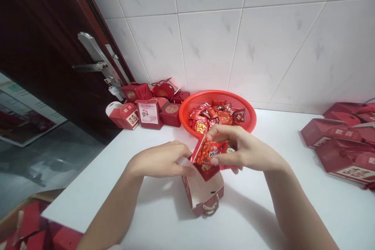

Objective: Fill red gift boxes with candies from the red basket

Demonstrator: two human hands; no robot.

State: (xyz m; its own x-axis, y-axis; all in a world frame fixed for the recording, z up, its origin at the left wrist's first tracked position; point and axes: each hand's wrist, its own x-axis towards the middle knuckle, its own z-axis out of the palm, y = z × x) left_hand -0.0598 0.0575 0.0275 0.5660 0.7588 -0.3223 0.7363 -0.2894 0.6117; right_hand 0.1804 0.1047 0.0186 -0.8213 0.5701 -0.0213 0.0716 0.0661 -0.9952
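Observation:
In the head view, a small open gift box point(205, 189) with a twine handle sits on the white table. My left hand point(166, 159) is closed on its far left edge, fingertips partly hidden. Pinched in my right hand point(244, 149) is a red snack packet point(206, 151), tilted over the box's opening. Below it, a dark red packet point(207, 171) shows at the box's far end. Another red packet point(227, 151) lies under my right fingers; whether they grip it too is unclear. Just behind, a red plastic basket point(252, 119) holds several wrapped sweets point(224, 117).
Several red gift boxes point(150, 114) stand at the table's back left by the wall. More flattened-looking red boxes point(342, 160) lie at the right. A carton with red boxes point(31, 222) is at lower left, below the table edge. A dark door point(52, 47) with a handle stands left.

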